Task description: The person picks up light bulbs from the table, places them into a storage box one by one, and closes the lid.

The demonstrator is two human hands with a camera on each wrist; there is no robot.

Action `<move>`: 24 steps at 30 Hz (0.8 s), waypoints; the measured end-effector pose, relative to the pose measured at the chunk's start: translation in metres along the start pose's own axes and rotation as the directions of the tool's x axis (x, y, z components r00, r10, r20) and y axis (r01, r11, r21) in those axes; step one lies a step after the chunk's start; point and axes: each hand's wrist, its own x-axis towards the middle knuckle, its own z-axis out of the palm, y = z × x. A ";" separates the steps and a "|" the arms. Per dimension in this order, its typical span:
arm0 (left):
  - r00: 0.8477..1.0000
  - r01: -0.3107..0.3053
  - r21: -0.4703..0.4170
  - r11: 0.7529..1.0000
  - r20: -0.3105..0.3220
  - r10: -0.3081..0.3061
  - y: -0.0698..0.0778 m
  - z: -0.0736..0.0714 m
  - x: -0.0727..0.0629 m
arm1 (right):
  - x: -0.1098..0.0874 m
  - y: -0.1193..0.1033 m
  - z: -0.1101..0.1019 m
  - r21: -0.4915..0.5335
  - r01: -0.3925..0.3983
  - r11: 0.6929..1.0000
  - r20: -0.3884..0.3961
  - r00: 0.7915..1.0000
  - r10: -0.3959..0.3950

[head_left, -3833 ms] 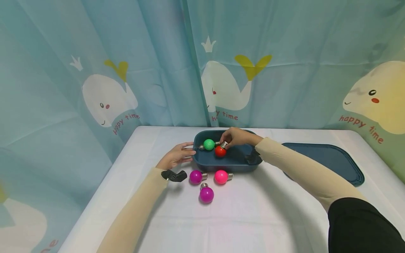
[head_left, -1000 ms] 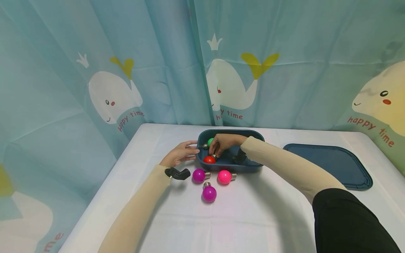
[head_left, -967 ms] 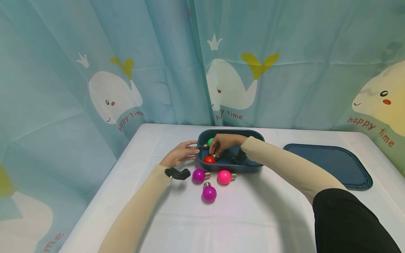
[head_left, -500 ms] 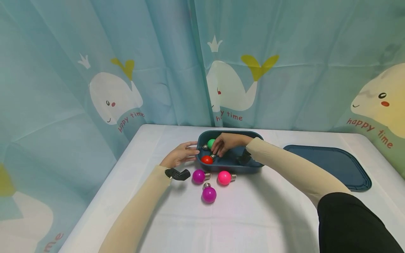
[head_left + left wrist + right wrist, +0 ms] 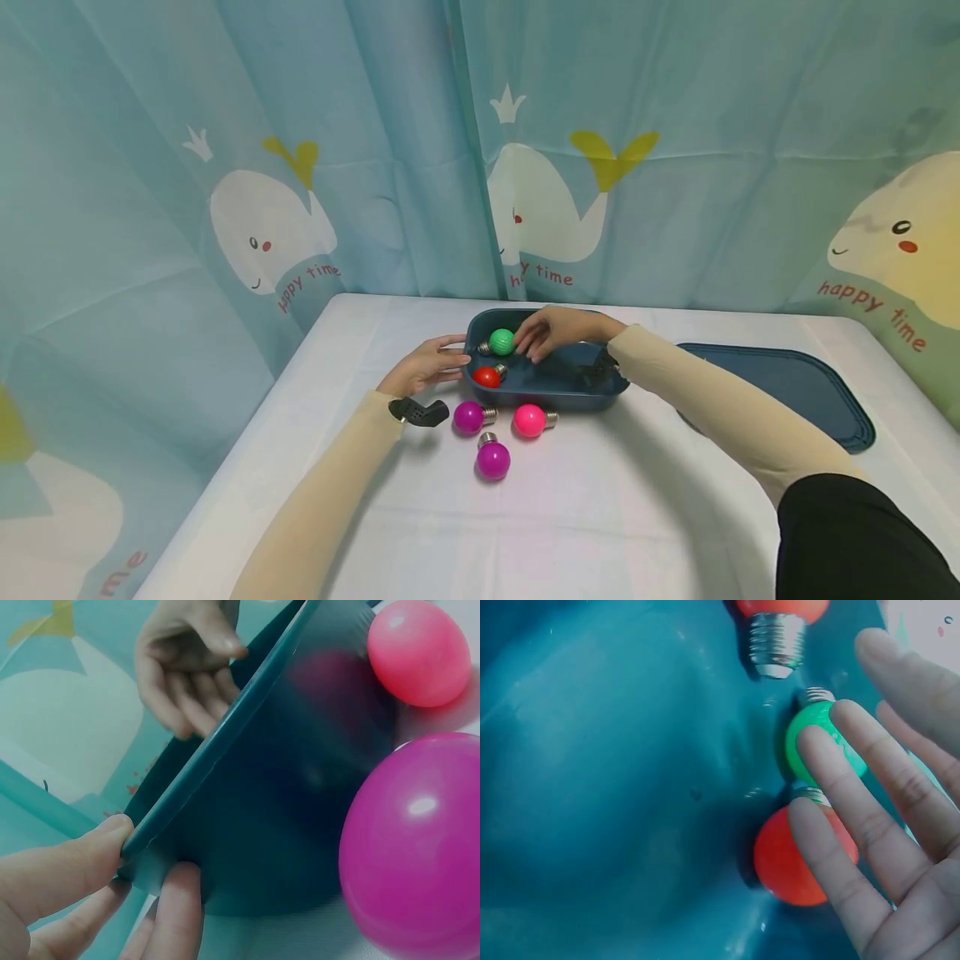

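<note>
Right hand [image 5: 553, 327] withdrew, only its view showing a second red bulb [image 5: 780, 862].

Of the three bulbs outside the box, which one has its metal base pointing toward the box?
The purple bulb farthest from the box; the other purple bulb and the pink bulb have theirs pointing right.

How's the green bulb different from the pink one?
The green bulb lies in the box; the pink bulb lies outside it, on the table. The green bulb's metal end points left in the head view, the pink bulb's right. Both are round with metal ends.
</note>
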 end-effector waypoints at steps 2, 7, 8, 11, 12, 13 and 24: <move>1.000 0.000 -0.003 1.000 0.000 0.000 0.000 0.000 0.000 | -0.005 0.000 -0.002 0.001 0.007 1.000 -0.010 1.000 -0.007; 1.000 -0.006 0.001 1.000 0.000 0.006 0.001 0.001 -0.002 | -0.020 -0.004 -0.005 0.007 0.041 0.999 -0.022 0.999 -0.041; 1.000 -0.008 0.002 1.000 0.000 0.008 0.001 0.001 -0.002 | -0.024 -0.006 -0.005 0.011 0.044 0.999 -0.024 0.999 -0.044; 1.000 -0.009 0.008 1.000 0.002 0.009 0.001 0.001 -0.002 | -0.033 -0.010 -0.006 0.024 0.032 0.999 -0.033 0.999 -0.032; 1.000 -0.010 0.010 1.000 0.002 0.010 0.001 0.001 -0.002 | -0.037 -0.012 -0.005 0.027 0.026 0.999 -0.038 0.999 -0.025; 1.000 -0.011 0.013 1.000 0.005 0.011 0.001 0.001 -0.002 | -0.040 -0.013 -0.005 0.028 0.022 0.999 -0.041 0.999 -0.020; 1.000 -0.003 0.012 1.000 0.006 0.003 0.000 0.001 -0.001 | -0.075 -0.023 0.006 -0.048 0.044 0.998 -0.118 0.992 -0.049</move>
